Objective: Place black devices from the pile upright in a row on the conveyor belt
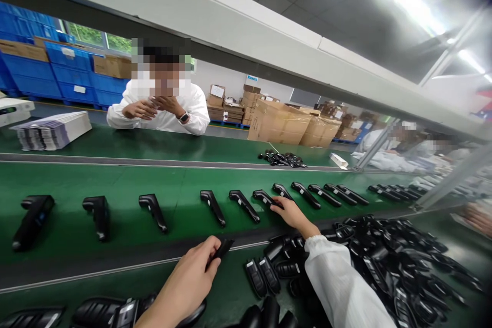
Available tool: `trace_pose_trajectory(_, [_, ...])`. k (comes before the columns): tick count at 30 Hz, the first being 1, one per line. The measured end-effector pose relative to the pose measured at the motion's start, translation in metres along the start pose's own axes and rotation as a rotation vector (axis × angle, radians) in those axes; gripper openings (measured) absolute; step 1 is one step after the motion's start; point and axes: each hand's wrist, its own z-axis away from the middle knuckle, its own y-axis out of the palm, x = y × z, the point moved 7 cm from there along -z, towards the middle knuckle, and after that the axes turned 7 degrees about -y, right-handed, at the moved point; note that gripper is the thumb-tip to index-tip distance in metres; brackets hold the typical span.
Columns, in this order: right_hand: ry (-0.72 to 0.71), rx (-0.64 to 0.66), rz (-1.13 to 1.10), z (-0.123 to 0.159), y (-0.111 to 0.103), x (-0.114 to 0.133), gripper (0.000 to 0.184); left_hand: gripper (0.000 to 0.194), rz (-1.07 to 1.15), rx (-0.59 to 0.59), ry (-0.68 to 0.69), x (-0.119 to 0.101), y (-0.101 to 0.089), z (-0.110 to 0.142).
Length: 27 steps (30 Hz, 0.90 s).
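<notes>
The black handheld device (pixel 263 196) lies on the green belt, its lower end at the fingertips of the right hand (pixel 290 212); whether they grip it or only touch it, I cannot tell. The left hand (pixel 194 269) is closed around a small dark part (pixel 223 250) in front of the belt. Similar devices sit on both sides, one (pixel 243 205) just left and another (pixel 283 192) just right, partly behind the right hand. A heap of black casings (pixel 400 261) fills the near right, beneath the right sleeve (pixel 342 277). The device's bent head points up and left in view; its long axis slants down rightward, toward the hand. The belt (pixel 177 179) runs crosswise; beyond it, a co-worker in white (pixel 192 107) sits at a green table (pixel 230 148), with blue crates (pixel 69 69) and cardboard boxes (pixel 277 120) behind.
</notes>
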Motion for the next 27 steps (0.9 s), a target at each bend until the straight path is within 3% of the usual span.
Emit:
trace_pose_trajectory(8, [0.024,-0.084,0.183,-0.002,0.011,-0.023,0.036,0.013,0.098,0.018,-0.002,-0.012,0.002,-0.003])
trace_pose_trajectory(12, [0.069,-0.109,0.189,-0.008,0.004,-0.030,0.028,0.018,0.382,0.060,-0.026,-0.027,0.011,-0.009])
trace_pose_trajectory(15, [0.086,-0.173,0.205,-0.003,-0.016,-0.020,0.036,0.026,0.610,0.060,-0.065,-0.036,0.022,-0.018])
trace_pose_trajectory(18, [0.002,-0.199,-0.048,0.014,-0.031,0.018,0.045,0.034,0.719,0.071,-0.091,-0.047,0.037,-0.027])
trace_pose_trajectory(21, [-0.174,0.054,-0.595,0.040,-0.017,0.078,0.042,0.033,0.781,0.076,-0.051,-0.065,0.050,-0.036])
trace_pose_trajectory(23, [-0.220,0.131,-0.813,0.055,-0.011,0.105,0.038,0.028,0.787,0.076,0.004,-0.077,0.056,-0.041])
trace_pose_trajectory(25, [-0.200,0.092,-0.890,0.059,-0.011,0.106,0.036,0.028,0.668,0.027,0.044,-0.084,0.057,-0.041])
trace_pose_trajectory(27, [-0.146,0.013,-0.824,0.053,-0.016,0.086,0.035,0.036,0.391,-0.036,0.076,-0.087,0.053,-0.034])
